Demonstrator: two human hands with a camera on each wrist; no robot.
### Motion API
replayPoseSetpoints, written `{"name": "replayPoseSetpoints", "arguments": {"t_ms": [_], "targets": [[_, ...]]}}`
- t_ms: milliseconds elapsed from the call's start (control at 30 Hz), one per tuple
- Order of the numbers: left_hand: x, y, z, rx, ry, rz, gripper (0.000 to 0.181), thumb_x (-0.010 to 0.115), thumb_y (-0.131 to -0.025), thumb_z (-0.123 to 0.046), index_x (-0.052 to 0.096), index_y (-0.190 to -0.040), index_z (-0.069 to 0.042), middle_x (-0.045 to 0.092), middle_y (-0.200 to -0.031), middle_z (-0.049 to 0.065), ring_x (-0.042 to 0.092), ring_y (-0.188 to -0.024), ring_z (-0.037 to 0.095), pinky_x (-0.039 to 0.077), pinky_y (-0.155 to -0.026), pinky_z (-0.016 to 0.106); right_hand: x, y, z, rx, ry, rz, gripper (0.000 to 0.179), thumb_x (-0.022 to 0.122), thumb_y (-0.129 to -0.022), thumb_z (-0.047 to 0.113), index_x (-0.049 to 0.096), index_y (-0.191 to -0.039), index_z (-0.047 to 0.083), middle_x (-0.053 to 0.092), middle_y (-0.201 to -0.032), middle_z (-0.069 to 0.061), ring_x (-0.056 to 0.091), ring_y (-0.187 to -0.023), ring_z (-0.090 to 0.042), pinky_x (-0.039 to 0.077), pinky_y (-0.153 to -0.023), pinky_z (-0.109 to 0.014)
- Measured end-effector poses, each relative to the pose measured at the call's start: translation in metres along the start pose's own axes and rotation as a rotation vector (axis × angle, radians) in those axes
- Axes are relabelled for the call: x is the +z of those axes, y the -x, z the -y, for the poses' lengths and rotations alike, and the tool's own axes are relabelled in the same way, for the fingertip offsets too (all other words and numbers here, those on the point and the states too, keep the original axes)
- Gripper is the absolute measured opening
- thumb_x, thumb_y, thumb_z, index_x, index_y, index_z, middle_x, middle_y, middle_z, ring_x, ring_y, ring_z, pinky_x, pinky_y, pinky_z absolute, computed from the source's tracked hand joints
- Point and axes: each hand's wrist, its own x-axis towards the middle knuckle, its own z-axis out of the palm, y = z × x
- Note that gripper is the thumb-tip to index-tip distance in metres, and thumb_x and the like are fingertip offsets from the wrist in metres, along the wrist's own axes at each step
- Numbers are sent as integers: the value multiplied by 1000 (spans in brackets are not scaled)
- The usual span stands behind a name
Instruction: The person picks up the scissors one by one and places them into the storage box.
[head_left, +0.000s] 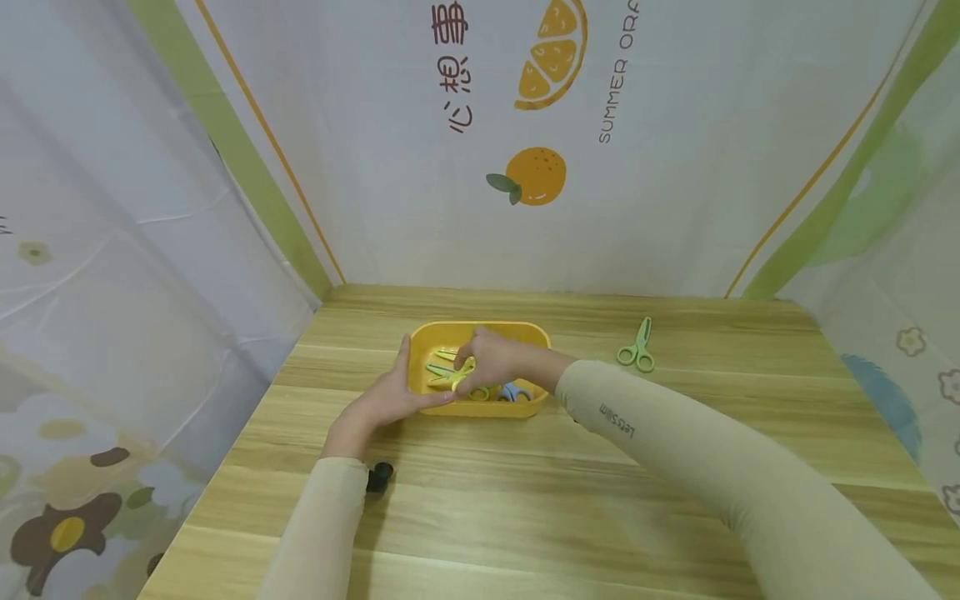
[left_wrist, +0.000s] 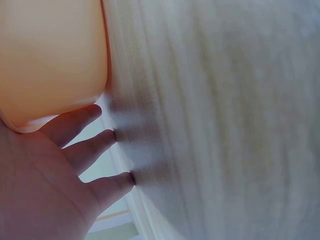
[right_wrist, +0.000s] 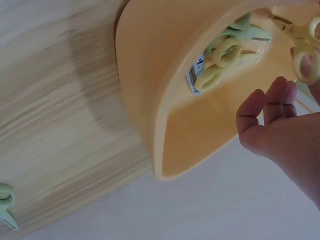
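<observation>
A yellow bin (head_left: pixel 480 408) stands on the table with several pairs of scissors inside. My left hand (head_left: pixel 390 392) rests against its left end, thumb along the front rim. In the left wrist view, that hand's fingers (left_wrist: pixel 82 120) are spread and fairly straight beside the bin wall. Over the bin, my right hand (head_left: pixel 491 360) pinches yellow scissors (right_wrist: pixel 300 34) by the handle. Green scissors (right_wrist: pixel 242 34) and a yellow handle (right_wrist: pixel 207 77) lie below in the bin. Blue scissors (head_left: pixel 513 392) lie at its right side, partly hidden under my right hand.
Light green scissors (head_left: pixel 637 348) lie on the wood-grain table (head_left: pixel 480 517), right of the bin. A small black object (head_left: pixel 380 477) shows beside my left sleeve. A printed white curtain (head_left: pixel 645 217) hangs behind the table.
</observation>
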Motion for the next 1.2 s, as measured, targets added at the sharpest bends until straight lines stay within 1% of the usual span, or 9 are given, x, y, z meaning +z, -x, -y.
{"name": "replayPoseSetpoints", "arguments": {"t_ms": [133,267,433,567,667,767,967,1067,1200], "targets": [[0,0,0,0,-4,-1,149,77,-78,-81,-32,-165,-27,18,-175,30,37,-155,52,34,-125,68,-3,2,-1,-4,-17,-2,67,80,-93,43,62,-148,9,42,-151,-26,53,-130,-33,54,-110,-52],[1,0,0,4,-8,1,147,77,-81,-78,-32,-165,-27,16,-175,30,36,-156,52,33,-125,69,-6,5,-2,10,-39,-12,65,80,-93,44,63,-147,13,39,-154,-24,51,-135,-34,53,-112,-52],[1,0,0,1,-8,-2,144,78,-84,-73,-31,-165,-26,16,-176,30,35,-156,52,33,-125,69,-7,6,-7,10,-42,-25,61,79,-92,45,67,-142,13,40,-157,-24,50,-141,-36,50,-115,-55],[1,-1,0,4,-4,-6,145,79,-83,-74,-29,-166,-23,17,-175,30,35,-156,52,33,-125,68,-11,9,-10,4,-43,-31,59,78,-93,44,67,-142,13,39,-161,-26,45,-148,-41,47,-118,-58],[1,-1,0,7,2,-5,145,79,-83,-73,-29,-167,-22,16,-175,30,34,-157,52,32,-125,68,-14,11,-11,7,-52,-31,60,79,-94,44,65,-144,13,33,-167,-27,35,-156,-45,43,-122,-61],[1,0,0,6,6,-2,144,79,-85,-71,-30,-166,-24,14,-176,30,32,-158,52,31,-126,68,-18,13,-12,23,-64,-33,63,79,-94,45,63,-146,14,29,-170,-25,30,-159,-45,40,-124,-61],[2,-1,-1,4,9,5,141,78,-87,-68,-33,-164,-26,14,-176,31,32,-157,53,31,-125,70,-25,20,-13,37,-65,-39,66,80,-93,47,61,-148,16,32,-167,-24,39,-152,-42,44,-121,-60],[2,-1,-2,5,3,7,141,77,-87,-69,-33,-164,-26,14,-175,31,32,-157,54,32,-124,71,-29,22,-14,41,-74,-44,66,79,-94,47,61,-149,16,31,-168,-24,37,-154,-41,42,-122,-58],[2,0,-3,4,8,2,142,78,-86,-69,-33,-164,-27,17,-175,30,35,-156,53,33,-124,70,-36,27,-17,43,-70,-56,68,79,-94,47,60,-150,15,33,-167,-23,37,-154,-41,42,-122,-56]]}}
